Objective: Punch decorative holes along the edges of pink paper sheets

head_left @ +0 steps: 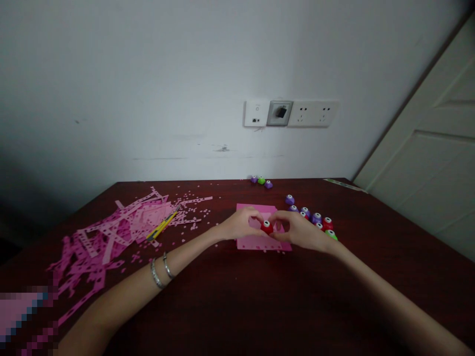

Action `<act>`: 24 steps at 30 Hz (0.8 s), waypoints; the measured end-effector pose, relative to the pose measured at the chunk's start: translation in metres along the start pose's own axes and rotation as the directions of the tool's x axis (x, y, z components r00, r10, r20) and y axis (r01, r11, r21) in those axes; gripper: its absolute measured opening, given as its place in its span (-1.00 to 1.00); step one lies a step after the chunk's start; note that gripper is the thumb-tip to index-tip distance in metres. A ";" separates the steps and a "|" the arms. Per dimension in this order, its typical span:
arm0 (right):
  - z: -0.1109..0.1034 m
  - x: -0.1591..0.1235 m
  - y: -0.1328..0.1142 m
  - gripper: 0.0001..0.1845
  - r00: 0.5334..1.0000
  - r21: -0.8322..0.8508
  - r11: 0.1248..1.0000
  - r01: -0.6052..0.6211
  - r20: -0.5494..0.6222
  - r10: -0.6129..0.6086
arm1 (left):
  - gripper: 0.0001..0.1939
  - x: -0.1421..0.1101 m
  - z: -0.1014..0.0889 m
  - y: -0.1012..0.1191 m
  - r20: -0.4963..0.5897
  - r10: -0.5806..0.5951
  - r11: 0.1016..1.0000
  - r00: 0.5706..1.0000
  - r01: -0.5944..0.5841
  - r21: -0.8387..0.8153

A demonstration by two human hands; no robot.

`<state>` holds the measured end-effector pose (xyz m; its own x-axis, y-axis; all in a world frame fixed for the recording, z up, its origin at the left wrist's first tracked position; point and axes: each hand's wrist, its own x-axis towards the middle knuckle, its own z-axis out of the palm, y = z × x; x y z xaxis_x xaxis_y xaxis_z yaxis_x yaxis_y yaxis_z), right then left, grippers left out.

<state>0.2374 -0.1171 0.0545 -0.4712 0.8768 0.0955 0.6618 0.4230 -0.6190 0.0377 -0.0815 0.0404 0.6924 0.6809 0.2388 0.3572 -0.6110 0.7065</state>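
Near the middle of the table, a small red craft paper punch [266, 227] with a white round top sits over pink paper sheets [247, 243]. My left hand [243, 222] curls its thumb and index finger around the punch's left side. From the right, the thumb and fingers of my right hand [297, 230] close in on the same punch. A pink piece of paper lies under and behind it; the fingers partly hide how the punch sits on it. Two bracelets [162, 272] circle my left wrist.
Several purple, red and green punches [316, 218] cluster right of my right hand; three more [261, 180] stand by the wall. At left lie a heap of perforated pink strips [111, 237], a yellow pencil-like tool [163, 223] and scattered confetti [193, 212]. Sockets [313, 113] line the wall.
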 end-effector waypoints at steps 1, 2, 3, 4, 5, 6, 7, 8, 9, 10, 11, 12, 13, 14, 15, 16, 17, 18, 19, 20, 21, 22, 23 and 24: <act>0.001 0.000 0.000 -0.81 1.000 -0.021 1.000 -0.011 0.001 0.011 | -0.78 0.000 0.003 0.001 -0.006 0.004 1.000 1.000 -0.004 0.011; 0.002 -0.001 0.001 -0.79 1.000 -0.045 0.999 -0.025 -0.002 0.025 | -0.79 -0.001 0.006 0.001 -0.012 0.008 1.000 1.000 -0.008 0.028; 0.003 -0.001 0.001 -0.77 0.999 -0.067 0.997 -0.039 0.001 0.040 | -0.79 -0.001 0.009 0.002 -0.018 0.014 0.999 1.000 -0.014 0.049; 0.003 -0.001 0.002 -0.76 0.999 -0.084 0.995 -0.052 0.009 0.053 | -0.78 -0.001 0.011 0.002 -0.017 0.026 0.997 1.000 -0.024 0.070; 0.003 -0.001 0.004 -0.76 0.998 -0.096 0.993 -0.064 0.021 0.067 | -0.76 -0.001 0.012 0.001 -0.011 0.041 0.995 0.999 -0.040 0.086; 0.001 -0.001 0.006 -0.78 0.996 -0.102 0.992 -0.078 0.035 0.082 | -0.73 -0.001 0.011 0.000 -0.005 0.057 0.993 0.998 -0.056 0.101; -0.001 -0.001 0.009 -0.79 0.994 -0.104 0.990 -0.091 0.047 0.096 | -0.71 0.000 0.010 -0.003 -0.009 0.070 0.991 0.998 -0.068 0.119; -0.005 -0.001 0.012 -0.80 0.992 -0.105 0.989 -0.102 0.059 0.109 | -0.72 0.000 0.006 -0.008 -0.025 0.070 0.987 0.997 -0.066 0.148; -0.009 -0.001 0.016 -0.80 0.990 -0.105 0.988 -0.113 0.069 0.121 | -0.73 0.001 0.001 -0.015 -0.055 0.058 0.981 0.997 -0.046 0.188; -0.014 -0.001 0.020 -0.81 0.988 -0.105 0.987 -0.122 0.081 0.131 | -0.75 0.002 -0.005 -0.023 -0.101 0.033 0.970 0.994 -0.008 0.243; -0.019 -0.002 0.024 -0.80 0.985 -0.107 0.985 -0.131 0.095 0.142 | -0.78 0.003 -0.011 -0.032 -0.148 0.000 0.953 0.989 0.045 0.300; -0.024 -0.002 0.027 -0.80 0.983 -0.115 0.984 -0.139 0.104 0.151 | -0.79 0.003 -0.017 -0.042 -0.184 -0.038 0.935 0.982 0.100 0.341; -0.028 -0.003 0.030 -0.79 0.981 -0.128 0.981 -0.145 0.113 0.160 | -0.79 0.004 -0.022 -0.051 -0.192 -0.080 0.922 0.978 0.146 0.359; -0.031 -0.004 0.031 -0.79 0.979 -0.145 0.978 -0.150 0.119 0.168 | -0.79 0.004 -0.026 -0.060 -0.180 -0.123 0.914 0.976 0.182 0.362; -0.034 -0.004 0.033 -0.79 0.977 -0.163 0.975 -0.153 0.123 0.174 | -0.79 0.004 -0.029 -0.067 -0.167 -0.161 0.909 0.973 0.212 0.359; -0.035 -0.005 0.033 -0.79 0.976 -0.180 0.972 -0.152 0.126 0.176 | -0.79 0.004 -0.030 -0.072 -0.149 -0.193 0.908 0.970 0.234 0.348; -0.036 -0.005 0.034 -0.78 0.976 -0.196 0.969 -0.149 0.130 0.176 | -0.78 0.004 -0.031 -0.076 -0.128 -0.217 0.909 0.968 0.248 0.334; -0.036 -0.005 0.033 -0.77 0.975 -0.210 0.967 -0.146 0.137 0.176 | -0.77 0.004 -0.031 -0.078 -0.107 -0.234 0.911 0.966 0.256 0.322; -0.036 -0.005 0.033 -0.76 0.973 -0.221 0.965 -0.143 0.149 0.178 | -0.76 0.004 -0.030 -0.080 -0.088 -0.246 0.913 0.965 0.261 0.312; -0.036 -0.004 0.032 -0.75 0.970 -0.229 0.963 -0.142 0.163 0.182 | -0.75 0.004 -0.029 -0.080 -0.070 -0.257 0.913 0.964 0.266 0.309; -0.036 -0.004 0.031 -0.74 0.966 -0.234 0.962 -0.142 0.179 0.186 | -0.73 0.004 -0.028 -0.081 -0.064 -0.264 0.911 0.962 0.270 0.312; -0.036 -0.004 0.031 -0.73 0.963 -0.235 0.962 -0.143 0.193 0.190 | -0.71 0.004 -0.027 -0.082 -0.066 -0.268 0.906 0.961 0.275 0.322; -0.035 -0.004 0.030 -0.72 0.959 -0.232 0.962 -0.146 0.204 0.195 | -0.67 0.004 -0.027 -0.083 -0.073 -0.272 0.900 0.959 0.281 0.334; -0.035 -0.004 0.030 -0.72 0.957 -0.229 0.962 -0.149 0.211 0.198 | -0.63 0.003 -0.026 -0.084 -0.081 -0.276 0.895 0.958 0.287 0.343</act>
<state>0.2796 -0.0997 0.0632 -0.4430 0.8749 -0.1956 0.8401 0.3290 -0.4312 -0.0064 -0.0173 -0.0007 0.5138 0.8534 0.0876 0.7330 -0.4898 0.4720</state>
